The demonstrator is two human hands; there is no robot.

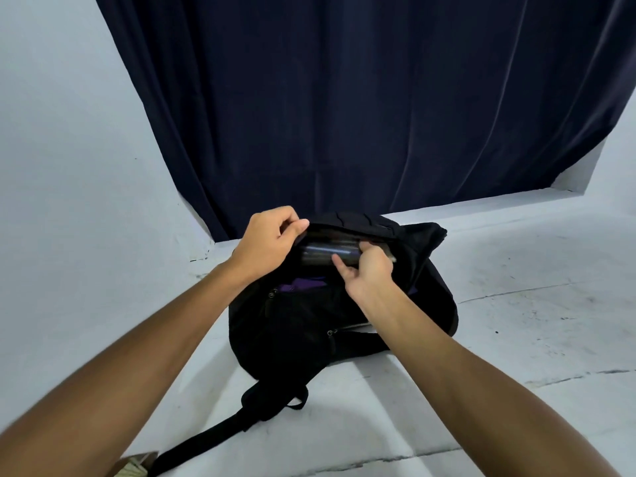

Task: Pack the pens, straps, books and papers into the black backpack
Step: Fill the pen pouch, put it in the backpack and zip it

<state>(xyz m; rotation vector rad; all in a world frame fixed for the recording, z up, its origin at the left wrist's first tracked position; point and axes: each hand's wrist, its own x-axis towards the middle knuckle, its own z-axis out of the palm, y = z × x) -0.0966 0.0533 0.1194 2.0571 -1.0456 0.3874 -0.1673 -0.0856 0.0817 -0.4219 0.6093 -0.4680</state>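
Note:
The black backpack [303, 325] lies on the pale floor with its top opening facing away from me. My left hand [272, 241] pinches the upper edge of that opening and holds it apart. My right hand [366, 270] grips a dark, glossy, book-like item [327, 253] that sits partly inside the opening; blur hides its details. A purple lining or item [303, 285] shows in a lower pocket. One black shoulder strap [220, 432] trails toward me along the floor.
A dark navy curtain [361, 98] hangs right behind the backpack. White walls stand on both sides, with a ledge at right [571, 180]. A tan object with cord [137, 464] sits at the bottom edge, near the strap's end.

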